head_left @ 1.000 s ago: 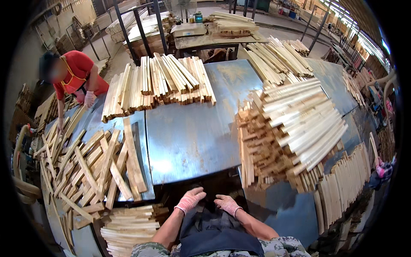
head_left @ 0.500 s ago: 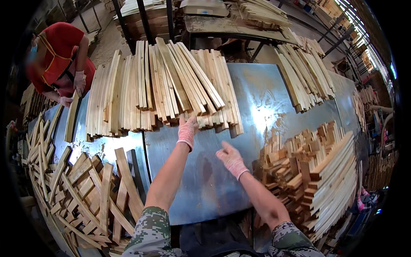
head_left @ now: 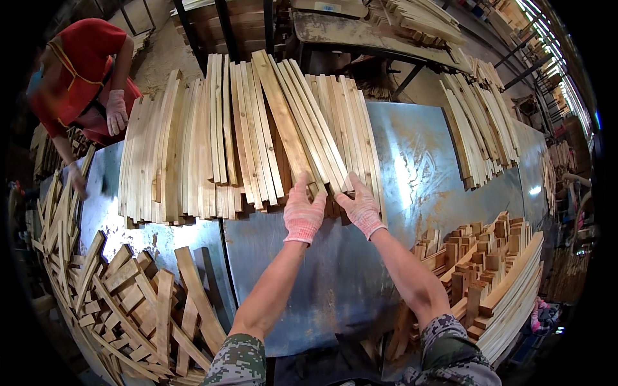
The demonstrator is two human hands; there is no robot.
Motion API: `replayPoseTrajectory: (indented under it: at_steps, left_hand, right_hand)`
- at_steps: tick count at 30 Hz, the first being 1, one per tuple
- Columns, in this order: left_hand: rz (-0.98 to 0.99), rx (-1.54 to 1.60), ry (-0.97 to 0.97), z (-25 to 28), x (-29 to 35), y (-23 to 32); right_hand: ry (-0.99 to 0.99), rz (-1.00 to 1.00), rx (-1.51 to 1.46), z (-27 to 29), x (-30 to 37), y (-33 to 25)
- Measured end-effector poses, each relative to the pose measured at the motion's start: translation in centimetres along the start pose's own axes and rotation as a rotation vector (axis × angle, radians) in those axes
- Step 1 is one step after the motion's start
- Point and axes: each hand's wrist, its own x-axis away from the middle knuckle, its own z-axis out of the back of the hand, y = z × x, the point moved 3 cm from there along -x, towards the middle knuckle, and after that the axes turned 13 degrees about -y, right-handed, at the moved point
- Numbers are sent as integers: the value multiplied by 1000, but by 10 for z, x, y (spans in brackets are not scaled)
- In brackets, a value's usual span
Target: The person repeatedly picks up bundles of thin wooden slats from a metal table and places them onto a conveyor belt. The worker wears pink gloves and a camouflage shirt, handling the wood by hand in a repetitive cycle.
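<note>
Both my hands wear pink-and-white knit gloves and touch the near ends of a slanted group of wooden strips point(head_left: 293, 122). These strips lie on top of a wide row of pale strips point(head_left: 145, 161), side by side on the metal table. My left hand point(head_left: 304, 213) is open, its fingers stretched along the end of a broader strip and its thumb apart. My right hand point(head_left: 362, 207) is also open, thumb and fingers spread at the right-hand strip ends. The undersides of my fingers are hidden.
A jumbled heap of short wooden pieces point(head_left: 132, 299) fills the near left. Stacked strips point(head_left: 508, 283) stand near right, and another bundle point(head_left: 483, 132) lies far right on the metal table point(head_left: 309, 289). A co-worker in red point(head_left: 93, 58) stands at the far left.
Both my hands have come to the slanted strips' ends, the right from over bare table. The co-worker's strip has left their hands, and one arm now reaches toward the heap.
</note>
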Motion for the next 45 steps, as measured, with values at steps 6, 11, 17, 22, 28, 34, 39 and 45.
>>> replayPoseTrajectory:
  at_steps: [6, 11, 17, 22, 28, 34, 39, 45]
  left_hand:
    - [196, -25, 73, -3, -13, -10]
    - [306, -92, 37, 0, -20, 7]
    - [341, -223, 56, 4, -32, 2]
    - [103, -152, 221, 7, 17, -1]
    - [19, -80, -147, 23, 77, 7]
    - [10, -664, 471, 172, 6, -28]
    - [316, -621, 340, 223, -73, -59]
    - [434, -664, 250, 212, -86, -31]
  right_hand:
    - [-76, -194, 194, 15, -4, -56]
    - [-82, -237, 308, 18, -13, -50]
    - [-45, -104, 406, 26, -10, -66]
    - [-147, 94, 192, 15, -13, -127]
    - [-165, -72, -70, -19, -7, -149]
    - [-89, -67, 72, 48, -31, -65]
    - [-160, -10, 236, 62, -60, -52]
    - [-212, -208, 297, 43, -80, -65]
